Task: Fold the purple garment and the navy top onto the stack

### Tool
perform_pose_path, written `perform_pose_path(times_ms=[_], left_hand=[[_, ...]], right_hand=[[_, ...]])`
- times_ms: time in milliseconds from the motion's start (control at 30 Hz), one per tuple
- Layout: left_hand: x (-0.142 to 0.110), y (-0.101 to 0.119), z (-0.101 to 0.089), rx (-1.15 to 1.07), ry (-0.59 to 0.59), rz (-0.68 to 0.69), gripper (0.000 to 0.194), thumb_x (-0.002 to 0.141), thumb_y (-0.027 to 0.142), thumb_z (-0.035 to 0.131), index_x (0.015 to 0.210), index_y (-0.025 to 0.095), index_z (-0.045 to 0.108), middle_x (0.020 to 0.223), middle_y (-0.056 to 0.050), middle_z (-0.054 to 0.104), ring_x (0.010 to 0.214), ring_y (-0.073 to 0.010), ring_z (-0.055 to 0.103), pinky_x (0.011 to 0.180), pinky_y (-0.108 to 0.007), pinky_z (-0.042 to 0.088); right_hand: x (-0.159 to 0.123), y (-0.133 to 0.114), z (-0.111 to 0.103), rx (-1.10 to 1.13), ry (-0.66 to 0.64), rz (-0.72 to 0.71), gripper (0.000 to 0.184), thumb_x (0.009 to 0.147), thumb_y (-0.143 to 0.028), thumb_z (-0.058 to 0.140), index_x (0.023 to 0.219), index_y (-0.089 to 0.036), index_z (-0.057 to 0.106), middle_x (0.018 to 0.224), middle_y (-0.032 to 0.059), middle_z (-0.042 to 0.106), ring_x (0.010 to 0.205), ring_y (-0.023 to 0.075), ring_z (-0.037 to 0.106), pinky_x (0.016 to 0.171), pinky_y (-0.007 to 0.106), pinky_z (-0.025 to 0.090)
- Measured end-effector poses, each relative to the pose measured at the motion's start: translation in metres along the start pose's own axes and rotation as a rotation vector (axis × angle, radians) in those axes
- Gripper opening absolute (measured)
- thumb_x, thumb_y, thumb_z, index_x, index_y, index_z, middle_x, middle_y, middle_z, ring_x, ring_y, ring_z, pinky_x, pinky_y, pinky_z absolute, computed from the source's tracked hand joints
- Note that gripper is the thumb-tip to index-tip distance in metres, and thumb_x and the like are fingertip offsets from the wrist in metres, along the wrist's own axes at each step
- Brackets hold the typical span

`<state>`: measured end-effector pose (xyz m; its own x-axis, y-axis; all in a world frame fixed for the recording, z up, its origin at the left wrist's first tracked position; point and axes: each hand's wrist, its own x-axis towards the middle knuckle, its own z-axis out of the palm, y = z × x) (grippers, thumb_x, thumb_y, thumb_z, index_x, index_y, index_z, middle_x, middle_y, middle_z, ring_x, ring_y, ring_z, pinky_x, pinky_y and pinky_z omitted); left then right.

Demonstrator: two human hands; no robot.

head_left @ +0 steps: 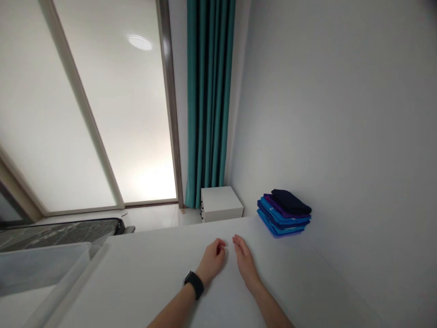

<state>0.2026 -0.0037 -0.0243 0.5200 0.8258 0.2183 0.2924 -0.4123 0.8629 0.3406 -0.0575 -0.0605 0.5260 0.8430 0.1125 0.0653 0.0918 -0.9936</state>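
Observation:
My left hand [214, 256] rests on the white tabletop [150, 269] with its fingers curled in, and no object shows in it. A dark watch circles that wrist. My right hand [243, 256] lies on its edge a short way to the right, fingers stretched out and holding nothing. A narrow gap separates the two hands. Beyond my right hand, against the wall, sits a stack of folded cloth items [285, 214] in blue and purple, with a dark navy one on top. Neither hand touches the stack.
At the left stands a translucent plastic bin [44, 269] beside the table. Past it is a dark, patterned padded surface [61, 234]. A white drawer cabinet [221, 202] stands beyond the far edge, before a green curtain [210, 105]. A wall bounds the right side.

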Motion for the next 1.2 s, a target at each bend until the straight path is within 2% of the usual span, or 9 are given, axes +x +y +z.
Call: perform_pose_path(times_ms=[167,300,433,600,800,967,1100,1200], left_hand=[[-0.022,-0.02,-0.052,0.052,0.057,-0.057,0.017,0.084,0.017,0.04,0.086,0.017,0.057,0.064,0.002,0.054,0.063,-0.0154,0.051,0.061,-0.026,0.035],[-0.044,-0.036,-0.092,0.112,0.123,-0.093,0.016,0.082,0.016,0.041,0.084,0.017,0.057,0.064,0.001,0.055,0.063,-0.0156,0.05,0.062,-0.026,0.035],[-0.068,-0.043,-0.118,0.144,0.147,-0.101,0.016,0.081,0.016,0.042,0.082,0.017,0.058,0.066,0.001,0.057,0.065,-0.0154,0.051,0.063,-0.025,0.035],[-0.096,-0.041,-0.131,0.156,0.149,-0.095,0.015,0.08,0.016,0.043,0.081,0.017,0.058,0.068,0.0,0.059,0.065,-0.0155,0.051,0.063,-0.025,0.036],[-0.122,-0.037,-0.135,0.154,0.142,-0.072,0.016,0.081,0.02,0.043,0.079,0.017,0.059,0.069,-0.001,0.059,0.066,-0.0163,0.052,0.064,-0.026,0.036],[-0.129,-0.035,-0.139,0.03,0.161,-0.105,0.021,0.085,0.028,0.042,0.084,0.017,0.06,0.067,-0.001,0.06,0.064,-0.0163,0.052,0.062,-0.026,0.037],[-0.129,-0.034,-0.143,-0.038,0.196,-0.132,0.023,0.086,0.031,0.042,0.086,0.017,0.06,0.067,0.0,0.06,0.063,-0.0158,0.051,0.06,-0.025,0.037],[-0.13,-0.032,-0.142,0.006,0.159,-0.129,0.023,0.086,0.029,0.042,0.088,0.017,0.061,0.068,0.0,0.061,0.063,-0.0159,0.052,0.061,-0.025,0.037]], right_hand=[[-0.009,-0.003,0.035,0.009,-0.08,0.013,0.049,0.078,-0.044,0.057,0.12,-0.019,0.062,0.13,0.0123,0.062,0.121,0.0243,0.058,0.106,0.04,0.041],[-0.021,-0.006,0.063,-0.086,-0.142,-0.026,0.043,0.077,-0.038,0.054,0.114,-0.018,0.065,0.124,0.0114,0.066,0.116,0.0235,0.061,0.104,0.038,0.043],[-0.038,-0.01,0.091,-0.119,-0.177,-0.057,0.038,0.075,-0.034,0.053,0.107,-0.018,0.068,0.116,0.0106,0.069,0.112,0.0239,0.062,0.103,0.039,0.043],[-0.064,-0.018,0.114,-0.128,-0.228,-0.093,0.036,0.075,-0.032,0.051,0.104,-0.018,0.069,0.113,0.0092,0.07,0.111,0.0231,0.062,0.103,0.037,0.042],[-0.093,-0.022,0.115,-0.192,-0.281,-0.18,0.032,0.078,-0.03,0.049,0.1,-0.02,0.07,0.111,0.0082,0.07,0.111,0.0223,0.062,0.102,0.036,0.043],[-0.103,-0.03,0.114,-0.225,-0.266,-0.276,0.029,0.077,-0.028,0.049,0.095,-0.02,0.071,0.105,0.0084,0.071,0.104,0.0228,0.064,0.097,0.035,0.047],[-0.102,-0.036,0.114,-0.209,-0.25,-0.277,0.026,0.078,-0.03,0.051,0.091,-0.022,0.071,0.099,0.0078,0.072,0.097,0.0238,0.066,0.091,0.034,0.05],[-0.099,-0.037,0.112,-0.187,-0.247,-0.261,0.025,0.08,-0.034,0.052,0.089,-0.022,0.071,0.096,0.0083,0.072,0.093,0.0247,0.066,0.088,0.035,0.051]])
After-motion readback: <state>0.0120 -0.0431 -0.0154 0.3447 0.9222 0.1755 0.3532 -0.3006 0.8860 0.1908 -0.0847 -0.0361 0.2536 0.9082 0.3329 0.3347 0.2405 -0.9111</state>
